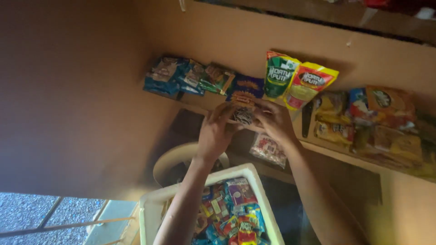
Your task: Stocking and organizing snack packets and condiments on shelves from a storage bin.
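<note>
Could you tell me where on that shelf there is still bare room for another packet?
A bare patch of shelf lies between the yellow pouch and the orange packets. Left of the green pouch, blue packets crowd it, where both hands hold a packet.

place: small shop or stall | shown by: rows of bright snack packets (290, 81) standing along a wooden shelf (345, 152) | a white box (254, 174) full of small sweet packets | plain brown walls (68, 90)
</note>
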